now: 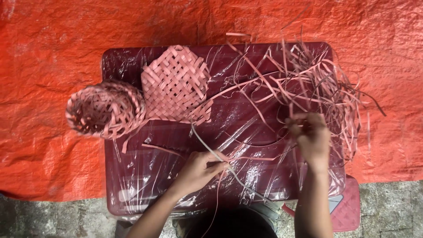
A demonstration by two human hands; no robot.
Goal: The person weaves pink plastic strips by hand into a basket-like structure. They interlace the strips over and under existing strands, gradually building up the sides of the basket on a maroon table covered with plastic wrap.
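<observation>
My left hand pinches a thin pale strip near the front of a dark red plastic-wrapped table. The strip runs diagonally across the hand toward the table's front edge. My right hand is closed on pink strips pulled from a loose tangle of pink strips at the right of the table. A flat woven pink mat lies at the back left. A small round woven pink basket sits at the left edge, touching the mat.
An orange tarp covers the ground around and behind the table. Grey stone floor shows at the bottom. A pink cushion-like object lies at the lower right, beside my right forearm. Loose strips overhang the table's right edge.
</observation>
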